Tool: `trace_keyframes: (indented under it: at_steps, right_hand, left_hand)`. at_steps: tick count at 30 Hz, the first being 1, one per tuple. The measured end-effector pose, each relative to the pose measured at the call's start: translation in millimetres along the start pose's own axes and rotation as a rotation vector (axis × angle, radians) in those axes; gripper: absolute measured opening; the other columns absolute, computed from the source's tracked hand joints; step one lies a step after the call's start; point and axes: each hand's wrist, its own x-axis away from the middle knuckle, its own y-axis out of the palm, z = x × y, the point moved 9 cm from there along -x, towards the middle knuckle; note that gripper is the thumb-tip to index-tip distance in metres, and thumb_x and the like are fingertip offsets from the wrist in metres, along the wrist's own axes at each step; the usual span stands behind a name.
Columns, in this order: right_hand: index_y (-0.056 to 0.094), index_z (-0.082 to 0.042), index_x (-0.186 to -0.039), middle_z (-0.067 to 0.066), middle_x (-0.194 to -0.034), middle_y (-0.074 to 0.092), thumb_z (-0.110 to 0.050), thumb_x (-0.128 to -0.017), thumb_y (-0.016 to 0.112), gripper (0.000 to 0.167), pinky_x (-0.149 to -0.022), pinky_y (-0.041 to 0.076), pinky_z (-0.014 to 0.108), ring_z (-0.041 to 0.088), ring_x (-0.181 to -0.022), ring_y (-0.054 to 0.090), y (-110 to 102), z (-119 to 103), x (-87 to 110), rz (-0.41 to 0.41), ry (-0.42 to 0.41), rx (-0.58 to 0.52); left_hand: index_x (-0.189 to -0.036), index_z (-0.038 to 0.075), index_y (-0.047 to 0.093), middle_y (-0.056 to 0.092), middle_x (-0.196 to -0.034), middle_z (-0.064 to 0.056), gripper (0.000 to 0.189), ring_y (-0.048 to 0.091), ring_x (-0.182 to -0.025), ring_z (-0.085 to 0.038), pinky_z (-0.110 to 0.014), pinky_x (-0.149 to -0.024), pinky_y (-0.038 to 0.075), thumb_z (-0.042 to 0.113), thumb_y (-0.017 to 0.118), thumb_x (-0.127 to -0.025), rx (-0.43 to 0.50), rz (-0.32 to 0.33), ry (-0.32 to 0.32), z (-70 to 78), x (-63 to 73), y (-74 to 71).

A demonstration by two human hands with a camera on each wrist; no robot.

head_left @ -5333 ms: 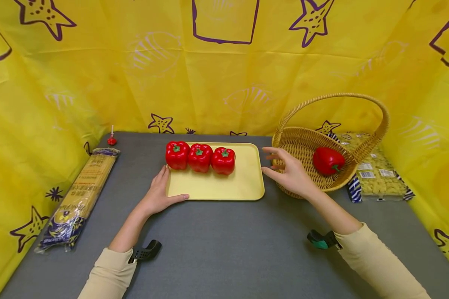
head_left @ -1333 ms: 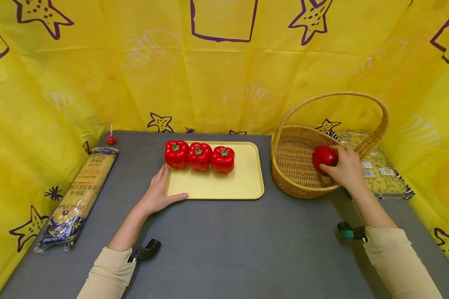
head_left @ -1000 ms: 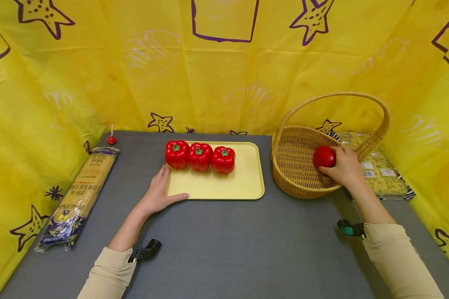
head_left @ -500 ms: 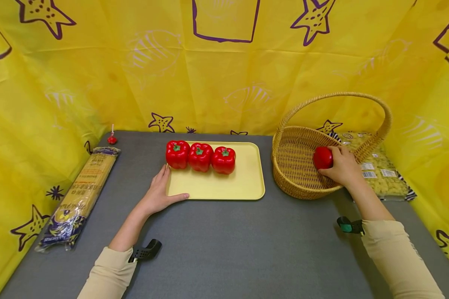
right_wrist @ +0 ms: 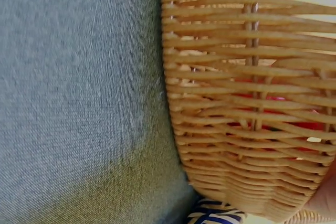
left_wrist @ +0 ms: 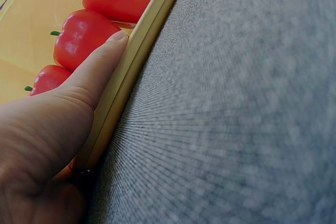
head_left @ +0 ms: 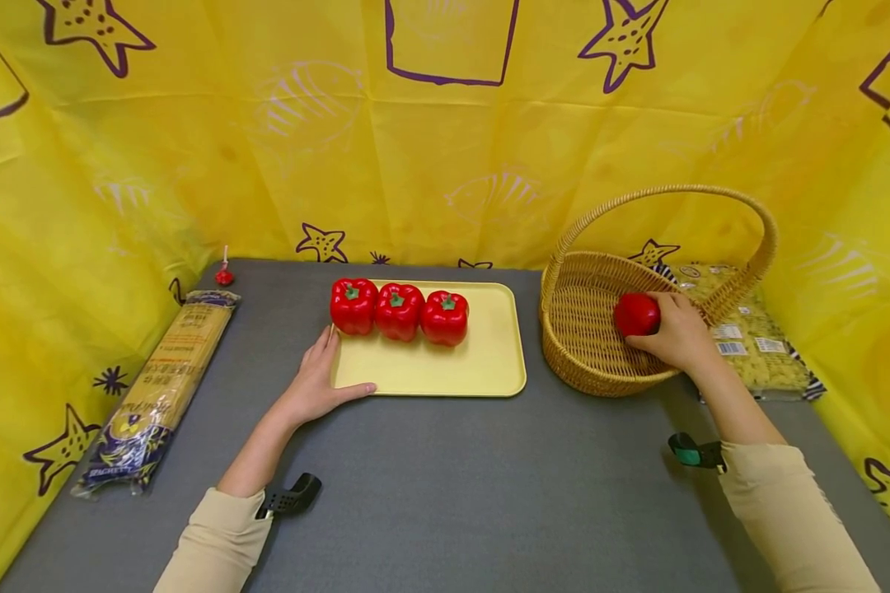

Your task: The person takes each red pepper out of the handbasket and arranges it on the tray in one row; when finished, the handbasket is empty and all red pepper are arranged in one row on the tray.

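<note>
Three red bell peppers (head_left: 398,313) stand in a row along the back left of the yellow tray (head_left: 482,371). My left hand (head_left: 313,387) rests at the tray's front left corner, thumb straight along the front rim and fingers against the left side. In the left wrist view the thumb (left_wrist: 100,64) lies over the rim beside the peppers. My right hand (head_left: 678,329) reaches over the rim of the wicker basket (head_left: 586,379) and grips another red bell pepper (head_left: 634,315) inside it. In the right wrist view the basket's weave (right_wrist: 236,171) mostly hides that pepper.
The basket's tall handle (head_left: 660,189) arches over the right hand. A bag of pasta (head_left: 764,362) lies behind and right of the basket. At the left are a spaghetti packet (head_left: 156,387) and a small red object (head_left: 224,276). A yellow curtain (head_left: 445,165) surrounds the grey table (head_left: 475,486).
My right hand has moved from beside the tray into the basket and taken hold of the pepper there. Lately the pepper has shifted slightly left. The left hand has stayed at the tray.
</note>
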Motion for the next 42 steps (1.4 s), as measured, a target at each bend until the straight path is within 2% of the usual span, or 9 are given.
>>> trace_keyframes:
  at_steps: [9,15,29,42]
  right_hand:
    - [0.034,0.016,-0.138,0.041,-0.130,0.038,-0.022,-0.081,0.079,0.082,-0.087,0.040,0.070,0.056,-0.114,0.041,-2,-12,5.5,0.012,-0.039,-0.041]
    - [0.034,0.014,-0.140,0.039,-0.131,0.037,-0.026,-0.081,0.079,0.083,-0.087,0.040,0.069,0.055,-0.114,0.042,-4,-18,10.5,0.018,-0.028,-0.059]
    - [0.040,0.011,-0.138,0.035,-0.128,0.042,-0.024,-0.080,0.080,0.079,-0.087,0.040,0.067,0.050,-0.113,0.044,-9,-41,25.4,0.092,-0.059,-0.119]
    - [0.039,0.008,-0.140,0.033,-0.133,0.040,-0.025,-0.080,0.081,0.080,-0.085,0.043,0.065,0.049,-0.112,0.046,-10,-60,35.6,0.086,-0.075,-0.149]
  left_hand:
    - [-0.156,0.003,0.002,0.002,-0.159,-0.027,0.118,0.008,-0.141,-0.050,-0.068,-0.108,0.015,0.047,0.079,-0.078,-0.001,-0.013,-0.020,-1.0,0.1,1.0]
    - [-0.156,0.003,0.003,0.002,-0.159,-0.026,0.118,0.007,-0.141,-0.050,-0.067,-0.108,0.013,0.047,0.079,-0.078,-0.004,-0.014,-0.012,-2.0,-1.1,1.7]
    - [-0.156,0.003,0.002,0.001,-0.159,-0.026,0.117,0.008,-0.141,-0.050,-0.067,-0.108,0.015,0.046,0.079,-0.078,-0.007,-0.014,-0.016,-2.4,-1.4,2.1]
    - [-0.155,0.001,0.004,0.000,-0.159,-0.027,0.116,0.007,-0.141,-0.050,-0.067,-0.108,0.016,0.046,0.078,-0.079,-0.016,-0.022,-0.019,-0.9,-1.4,1.5]
